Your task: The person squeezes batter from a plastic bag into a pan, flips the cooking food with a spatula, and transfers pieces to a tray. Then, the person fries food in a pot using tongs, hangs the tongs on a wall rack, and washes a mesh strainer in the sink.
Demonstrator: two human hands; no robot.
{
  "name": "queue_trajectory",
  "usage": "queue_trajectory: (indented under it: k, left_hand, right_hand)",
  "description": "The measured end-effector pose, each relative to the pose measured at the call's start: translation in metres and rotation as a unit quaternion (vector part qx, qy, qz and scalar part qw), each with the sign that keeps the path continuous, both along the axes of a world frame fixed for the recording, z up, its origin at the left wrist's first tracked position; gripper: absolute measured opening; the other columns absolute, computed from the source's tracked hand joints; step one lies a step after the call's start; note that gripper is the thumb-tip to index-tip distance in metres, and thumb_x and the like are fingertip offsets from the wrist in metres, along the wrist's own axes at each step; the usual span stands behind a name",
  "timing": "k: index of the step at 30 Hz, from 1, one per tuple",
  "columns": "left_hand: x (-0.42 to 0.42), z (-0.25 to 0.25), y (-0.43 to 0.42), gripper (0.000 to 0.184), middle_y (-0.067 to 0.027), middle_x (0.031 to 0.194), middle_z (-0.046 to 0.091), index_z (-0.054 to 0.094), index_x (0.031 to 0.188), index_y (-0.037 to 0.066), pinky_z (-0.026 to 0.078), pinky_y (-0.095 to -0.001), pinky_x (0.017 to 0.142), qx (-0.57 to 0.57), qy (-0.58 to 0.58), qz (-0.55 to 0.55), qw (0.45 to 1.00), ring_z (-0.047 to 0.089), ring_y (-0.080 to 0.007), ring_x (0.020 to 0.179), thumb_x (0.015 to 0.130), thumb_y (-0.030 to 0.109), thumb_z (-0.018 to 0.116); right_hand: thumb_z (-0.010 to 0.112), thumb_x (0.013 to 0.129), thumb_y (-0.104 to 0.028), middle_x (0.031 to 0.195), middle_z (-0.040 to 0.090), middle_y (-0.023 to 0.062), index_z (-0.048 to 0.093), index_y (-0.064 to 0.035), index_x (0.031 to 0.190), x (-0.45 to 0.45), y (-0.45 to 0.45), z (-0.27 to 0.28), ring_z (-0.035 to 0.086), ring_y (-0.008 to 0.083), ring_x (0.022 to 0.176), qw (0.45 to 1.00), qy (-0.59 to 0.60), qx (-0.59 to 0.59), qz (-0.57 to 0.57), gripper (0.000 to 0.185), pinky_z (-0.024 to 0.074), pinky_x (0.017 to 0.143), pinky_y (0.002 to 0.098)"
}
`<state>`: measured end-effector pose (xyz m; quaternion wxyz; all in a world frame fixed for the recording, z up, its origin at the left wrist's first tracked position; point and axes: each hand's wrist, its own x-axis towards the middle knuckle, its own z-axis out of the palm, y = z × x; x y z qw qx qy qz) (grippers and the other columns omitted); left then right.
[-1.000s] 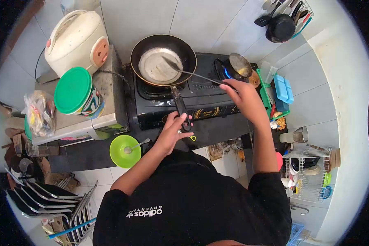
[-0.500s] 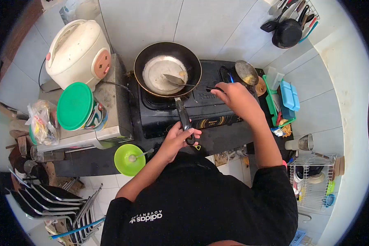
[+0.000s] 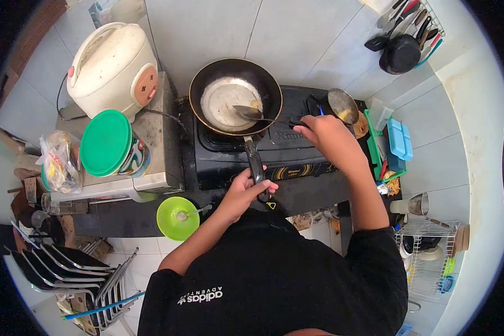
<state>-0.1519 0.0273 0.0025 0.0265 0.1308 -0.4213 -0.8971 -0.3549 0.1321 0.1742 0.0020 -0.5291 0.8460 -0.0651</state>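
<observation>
The left hand (image 3: 246,193) clasps the frying pan (image 3: 270,92) by its handle (image 3: 253,158), which points down the frame. The right hand (image 3: 330,135) grips a spatula (image 3: 248,113) slanting leftward into the pan.

pan handle (image 3: 254,161) partly covered, shirt (image 3: 274,274) cut off

Left hand (image 3: 245,193) around pan handle (image 3: 254,159)

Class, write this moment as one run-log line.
left hand: grips black handle of round black frying pan | right hand: holds long metal spatula, head inside pan | round lime-green bowl: silvery spoon inside
</observation>
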Motion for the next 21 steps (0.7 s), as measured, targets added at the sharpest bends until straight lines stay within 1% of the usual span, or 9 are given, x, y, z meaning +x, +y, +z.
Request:
queue_trajectory:
  k: [4,7,13,15,19,21]
  left_hand:
    - [0.000,-0.001,0.000,0.048,-0.0175,0.109,0.072,0.041,0.145,0.001,0.057,-0.0358,0.087,-0.003,-0.002,0.000,1.000,0.070,-0.0219,0.100,0.102,0.014,0.061]
    - [-0.001,-0.001,0.000,0.049,-0.0174,0.109,0.072,0.041,0.145,0.001,0.057,-0.0358,0.087,-0.004,-0.003,0.001,1.000,0.070,-0.0220,0.100,0.102,0.014,0.061]
    - [-0.001,0.001,0.000,0.047,-0.0173,0.108,0.072,0.042,0.144,0.000,0.057,-0.0357,0.087,-0.012,-0.009,0.002,1.000,0.070,-0.0223,0.099,0.102,0.014,0.061]
    - [-0.003,-0.002,0.000,0.047,-0.0177,0.108,0.072,0.041,0.144,-0.001,0.057,-0.0360,0.087,-0.009,-0.003,-0.006,1.000,0.071,-0.0229,0.098,0.103,0.013,0.059]
    - [-0.003,0.003,0.001,0.047,-0.0186,0.108,0.071,0.039,0.145,-0.002,0.058,-0.0363,0.087,0.009,0.002,-0.010,1.000,0.072,-0.0244,0.098,0.104,0.013,0.058]
    - [-0.002,0.007,0.001,0.048,-0.0191,0.108,0.071,0.038,0.145,-0.002,0.058,-0.0364,0.087,0.007,-0.002,-0.012,1.000,0.072,-0.0259,0.097,0.104,0.013,0.058]
  right_hand:
    - [0.063,0.098,-0.033,0.075,0.064,0.0253,0.064,0.0014,0.089,-0.003,-0.003,-0.003,0.062,0.0468,0.077,1.000,0.008,0.000,0.004,0.036,0.0494,0.067,0.0532]
    - [0.063,0.098,-0.033,0.075,0.063,0.0250,0.064,0.0016,0.088,-0.005,-0.004,-0.003,0.063,0.0463,0.077,0.999,0.021,-0.023,0.023,0.036,0.0492,0.068,0.0528]
    - [0.063,0.098,-0.032,0.077,0.063,0.0248,0.063,0.0014,0.087,0.001,-0.004,0.005,0.063,0.0451,0.079,1.000,-0.001,0.017,0.015,0.035,0.0496,0.069,0.0518]
    - [0.063,0.098,-0.032,0.075,0.063,0.0244,0.063,0.0009,0.086,-0.002,-0.006,-0.003,0.063,0.0451,0.077,0.999,0.035,-0.011,0.028,0.035,0.0497,0.068,0.0521]
    - [0.063,0.098,-0.031,0.074,0.063,0.0241,0.062,0.0007,0.085,-0.001,-0.007,-0.002,0.063,0.0454,0.077,0.998,0.046,-0.017,0.026,0.035,0.0497,0.068,0.0524]
    - [0.063,0.098,-0.031,0.075,0.063,0.0241,0.063,0.0005,0.085,0.002,-0.005,0.001,0.063,0.0454,0.077,0.999,0.032,-0.018,0.026,0.034,0.0497,0.068,0.0526]
